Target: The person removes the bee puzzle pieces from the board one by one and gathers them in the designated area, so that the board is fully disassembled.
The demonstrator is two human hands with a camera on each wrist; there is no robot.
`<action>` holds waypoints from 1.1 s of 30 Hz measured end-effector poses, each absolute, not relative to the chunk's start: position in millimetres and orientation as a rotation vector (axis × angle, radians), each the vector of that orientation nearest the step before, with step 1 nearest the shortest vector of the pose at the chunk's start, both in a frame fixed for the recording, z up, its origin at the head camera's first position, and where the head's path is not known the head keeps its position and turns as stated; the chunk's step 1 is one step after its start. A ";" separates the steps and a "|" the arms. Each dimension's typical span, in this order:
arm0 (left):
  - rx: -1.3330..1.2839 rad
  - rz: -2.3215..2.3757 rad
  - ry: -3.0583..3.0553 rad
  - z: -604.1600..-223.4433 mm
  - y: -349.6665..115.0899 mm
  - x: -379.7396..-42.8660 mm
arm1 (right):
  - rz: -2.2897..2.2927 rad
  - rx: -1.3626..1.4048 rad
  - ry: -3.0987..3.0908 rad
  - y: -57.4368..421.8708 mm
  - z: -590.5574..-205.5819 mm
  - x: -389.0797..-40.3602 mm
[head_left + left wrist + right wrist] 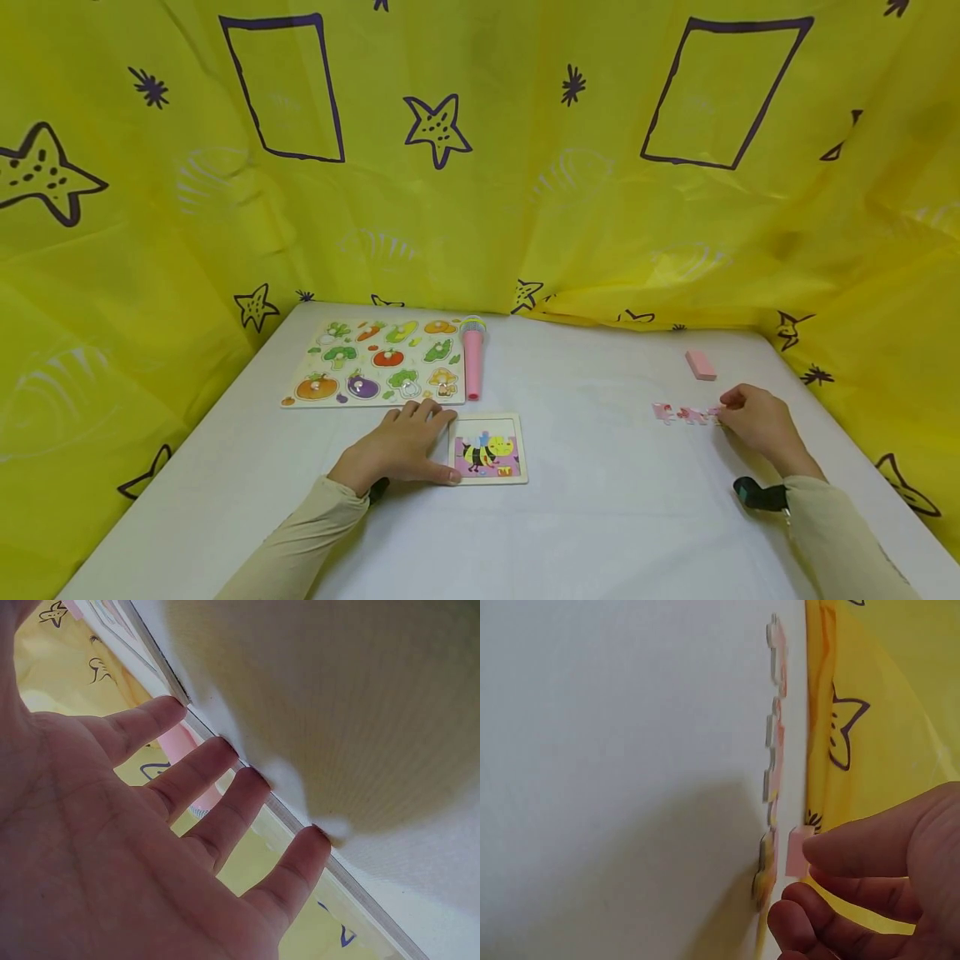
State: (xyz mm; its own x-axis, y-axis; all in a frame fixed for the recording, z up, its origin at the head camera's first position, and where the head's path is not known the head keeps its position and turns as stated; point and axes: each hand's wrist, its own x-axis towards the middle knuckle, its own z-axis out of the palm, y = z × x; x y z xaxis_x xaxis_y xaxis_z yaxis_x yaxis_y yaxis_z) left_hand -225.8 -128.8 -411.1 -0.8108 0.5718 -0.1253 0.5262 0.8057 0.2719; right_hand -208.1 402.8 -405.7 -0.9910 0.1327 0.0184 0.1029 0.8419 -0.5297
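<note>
In the head view, a small framed jigsaw puzzle (488, 450) with a bee picture lies on the table; white shows along the top of its picture. My left hand (405, 442) rests at its left side, thumb on the lower left corner and index finger by the upper left. Spread fingers (214, 769) of that hand lie along an edge in the left wrist view. My right hand (761, 421) is beside the right end of a row of pink puzzle pieces (693, 414). Its thumb and loosely bent fingers show nothing between them in the right wrist view.
A vegetable peg puzzle board (375, 362) lies at the back left, with a pink toy microphone (473, 358) along its right edge. Behind the puzzle pieces lies a pink block (701, 365). Yellow patterned cloth (480, 208) hangs around the white table (585, 533).
</note>
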 end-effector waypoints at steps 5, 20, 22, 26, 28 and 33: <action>0.868 0.339 2.796 -411.9 -129.3 -226.4 | 0.870 -0.172 -2.905 391.4 -402.0 -205.5; 0.873 0.339 2.793 -410.9 -130.6 -225.6 | 1.095 0.177 -2.714 271.9 -402.1 -213.0; 0.875 0.341 2.794 -411.4 -130.1 -225.2 | 1.145 0.227 -2.711 249.5 -403.3 -214.0; 0.868 0.337 2.799 -413.0 -129.5 -225.1 | 1.210 0.343 -2.717 204.9 -404.7 -215.4; 0.864 0.331 2.800 -413.4 -129.5 -225.0 | 1.231 0.429 -2.714 184.1 -405.8 -215.4; 0.865 0.327 2.807 -413.1 -129.1 -225.3 | 1.318 0.646 -2.723 140.4 -407.5 -211.5</action>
State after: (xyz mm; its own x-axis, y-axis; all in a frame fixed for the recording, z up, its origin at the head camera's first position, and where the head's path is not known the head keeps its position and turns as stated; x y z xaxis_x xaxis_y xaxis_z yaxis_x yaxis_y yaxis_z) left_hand -225.3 -129.1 -413.1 -0.8129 0.5715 -0.1120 0.5305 0.8061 0.2624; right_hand -211.5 140.4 -407.5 -0.9116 -0.3472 0.2203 -0.3881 0.5496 -0.7398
